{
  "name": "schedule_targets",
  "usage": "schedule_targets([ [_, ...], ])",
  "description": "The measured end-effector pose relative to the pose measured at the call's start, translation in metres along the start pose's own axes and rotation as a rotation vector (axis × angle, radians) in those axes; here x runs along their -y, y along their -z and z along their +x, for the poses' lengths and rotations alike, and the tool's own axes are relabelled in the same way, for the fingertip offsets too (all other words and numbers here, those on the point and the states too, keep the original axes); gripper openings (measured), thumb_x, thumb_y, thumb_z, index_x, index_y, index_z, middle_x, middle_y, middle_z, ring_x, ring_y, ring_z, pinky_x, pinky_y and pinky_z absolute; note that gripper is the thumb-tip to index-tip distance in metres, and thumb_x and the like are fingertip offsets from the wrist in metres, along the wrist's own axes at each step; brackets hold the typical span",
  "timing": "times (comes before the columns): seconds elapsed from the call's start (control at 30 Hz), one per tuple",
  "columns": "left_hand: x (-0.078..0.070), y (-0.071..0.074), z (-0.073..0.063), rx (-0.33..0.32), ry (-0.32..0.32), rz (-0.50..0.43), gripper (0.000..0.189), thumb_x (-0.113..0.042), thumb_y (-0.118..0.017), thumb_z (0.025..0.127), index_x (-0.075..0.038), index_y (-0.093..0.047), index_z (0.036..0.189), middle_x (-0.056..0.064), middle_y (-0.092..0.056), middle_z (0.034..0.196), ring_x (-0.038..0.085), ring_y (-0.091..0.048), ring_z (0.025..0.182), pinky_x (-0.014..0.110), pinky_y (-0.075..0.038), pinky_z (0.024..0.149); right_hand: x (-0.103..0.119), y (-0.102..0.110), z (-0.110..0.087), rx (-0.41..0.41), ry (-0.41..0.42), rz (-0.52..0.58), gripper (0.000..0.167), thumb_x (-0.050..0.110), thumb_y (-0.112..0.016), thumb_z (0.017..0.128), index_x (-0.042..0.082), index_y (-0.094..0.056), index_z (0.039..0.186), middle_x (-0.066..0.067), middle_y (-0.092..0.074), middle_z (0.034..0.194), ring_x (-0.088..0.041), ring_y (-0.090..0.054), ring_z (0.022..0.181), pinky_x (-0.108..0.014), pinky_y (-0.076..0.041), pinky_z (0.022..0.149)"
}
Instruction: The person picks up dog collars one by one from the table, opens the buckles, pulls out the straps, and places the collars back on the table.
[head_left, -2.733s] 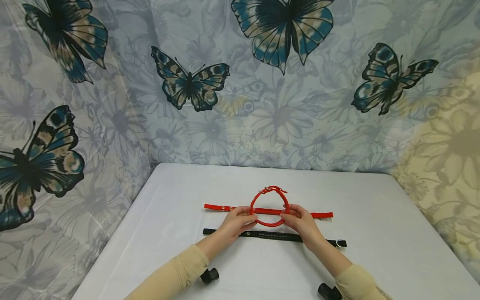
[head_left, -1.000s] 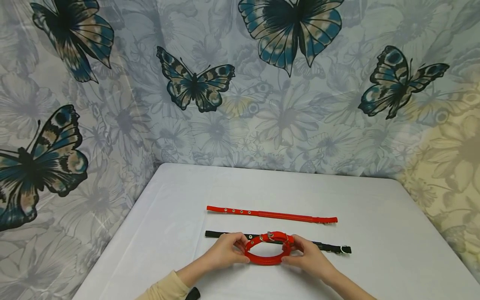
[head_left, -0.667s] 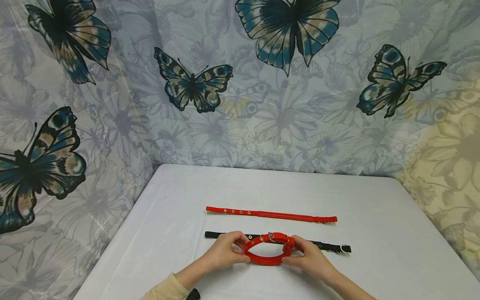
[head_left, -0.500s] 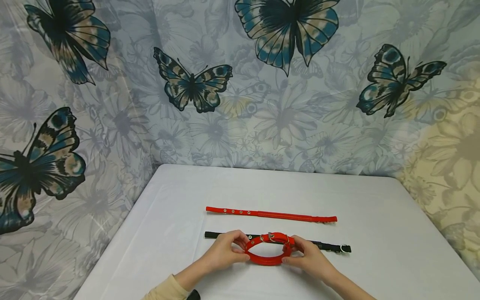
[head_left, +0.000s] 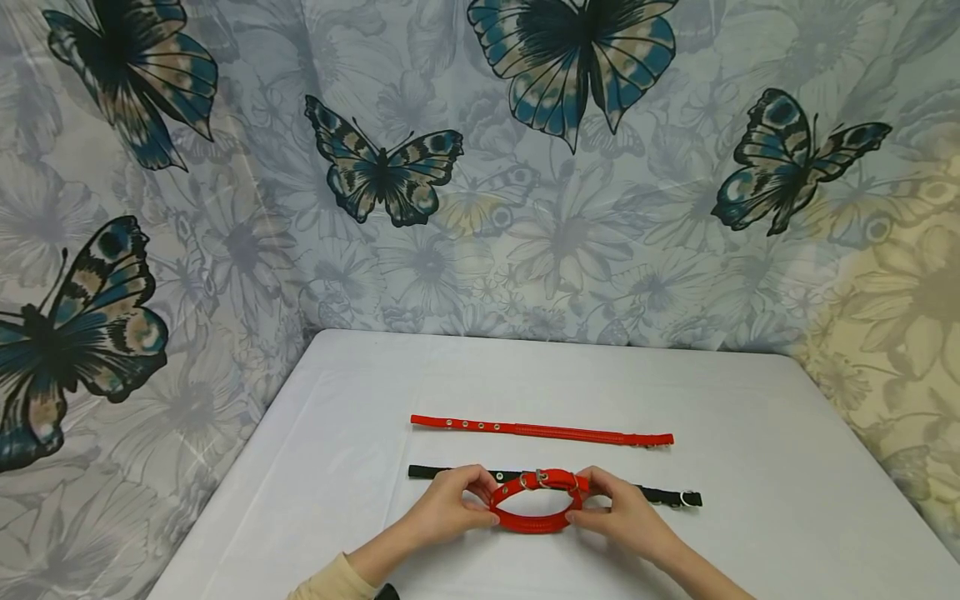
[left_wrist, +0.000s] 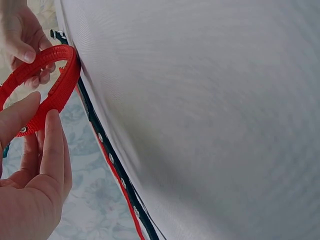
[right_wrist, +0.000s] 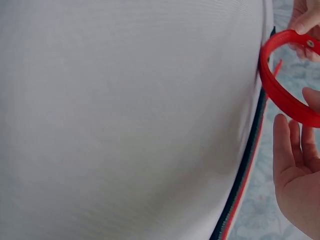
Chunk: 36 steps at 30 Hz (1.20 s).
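A red pet collar [head_left: 534,524], buckled into a loop, is held between both hands at the near middle of the table. My left hand [head_left: 447,505] pinches its left side between thumb and fingers. At the loop's right side, my right hand [head_left: 628,515] grips it the same way. The metal buckle [head_left: 541,477] and rings sit on the far side of the loop. In the left wrist view the collar [left_wrist: 62,92] shows its padded band and an eyelet close to the fingertips. The right wrist view shows the loop [right_wrist: 280,92] tilted above the tabletop.
Behind the loop lies a straight black collar [head_left: 663,496], partly covered by the hands and the red loop. Farther back, a second red collar [head_left: 562,433] is stretched out flat. Both rest on a white table [head_left: 360,375] backed by a butterfly-patterned cloth [head_left: 570,242].
The buckled red collar was brought from over the far red collar toward the near side and tilted flatter. Over the last second, hands and collar have hardly moved.
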<state>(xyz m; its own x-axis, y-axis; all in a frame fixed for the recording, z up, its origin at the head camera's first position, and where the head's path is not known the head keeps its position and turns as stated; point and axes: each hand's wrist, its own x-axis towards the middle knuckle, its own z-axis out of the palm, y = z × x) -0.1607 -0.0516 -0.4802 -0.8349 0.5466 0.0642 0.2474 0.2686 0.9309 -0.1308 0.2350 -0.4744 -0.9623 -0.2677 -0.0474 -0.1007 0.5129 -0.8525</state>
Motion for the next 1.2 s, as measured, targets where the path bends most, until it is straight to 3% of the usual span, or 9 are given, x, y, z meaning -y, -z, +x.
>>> schedule_targets([
  [0.3, 0.0, 0.0, 0.0, 0.006, -0.002, 0.015, 0.025, -0.001, -0.08, 0.077, -0.01, -0.065, 0.095, -0.006, -0.065, 0.087, 0.008, -0.062, 0.083, 0.02, -0.054, 0.071, 0.007, 0.003, 0.001, 0.005, 0.006, 0.044, 0.033, 0.023, -0.079, 0.082, 0.01, -0.062, 0.108, -0.009, -0.066, 0.104, -0.034, -0.061, 0.106, -0.032, -0.057, 0.078],
  [0.53, 0.001, -0.001, 0.0, 0.0, 0.007, 0.007, 0.026, 0.001, -0.08, 0.077, -0.009, -0.065, 0.096, -0.004, -0.065, 0.089, 0.012, -0.063, 0.084, 0.019, -0.054, 0.07, 0.008, 0.002, 0.0, -0.002, -0.007, 0.05, 0.028, 0.021, -0.078, 0.084, 0.01, -0.063, 0.105, -0.008, -0.066, 0.101, -0.034, -0.06, 0.107, -0.032, -0.056, 0.077],
  [0.73, 0.001, 0.0, 0.0, 0.008, -0.003, -0.008, 0.026, 0.001, -0.08, 0.077, -0.01, -0.065, 0.094, -0.005, -0.063, 0.088, 0.007, -0.062, 0.084, 0.019, -0.054, 0.071, 0.008, 0.002, 0.0, -0.006, 0.004, 0.049, 0.027, 0.021, -0.077, 0.084, 0.011, -0.063, 0.105, -0.009, -0.067, 0.1, -0.035, -0.06, 0.108, -0.032, -0.056, 0.077],
  [0.97, -0.012, 0.011, 0.002, 0.045, -0.04, 0.03, 0.026, -0.008, -0.081, 0.079, -0.013, -0.064, 0.099, -0.005, -0.062, 0.094, 0.01, -0.062, 0.09, 0.02, -0.054, 0.075, 0.008, 0.001, 0.0, -0.006, -0.001, 0.044, 0.028, 0.022, -0.078, 0.083, 0.011, -0.063, 0.105, -0.007, -0.067, 0.1, -0.033, -0.06, 0.106, -0.033, -0.057, 0.076],
  [1.2, -0.016, 0.011, 0.004, 0.067, -0.069, 0.042, 0.024, -0.011, -0.08, 0.082, -0.013, -0.064, 0.1, -0.006, -0.062, 0.095, 0.007, -0.06, 0.09, 0.019, -0.054, 0.074, 0.007, 0.001, 0.002, -0.01, -0.008, 0.034, 0.028, 0.022, -0.078, 0.083, 0.012, -0.063, 0.105, -0.006, -0.067, 0.099, -0.032, -0.06, 0.106, -0.034, -0.057, 0.076],
])
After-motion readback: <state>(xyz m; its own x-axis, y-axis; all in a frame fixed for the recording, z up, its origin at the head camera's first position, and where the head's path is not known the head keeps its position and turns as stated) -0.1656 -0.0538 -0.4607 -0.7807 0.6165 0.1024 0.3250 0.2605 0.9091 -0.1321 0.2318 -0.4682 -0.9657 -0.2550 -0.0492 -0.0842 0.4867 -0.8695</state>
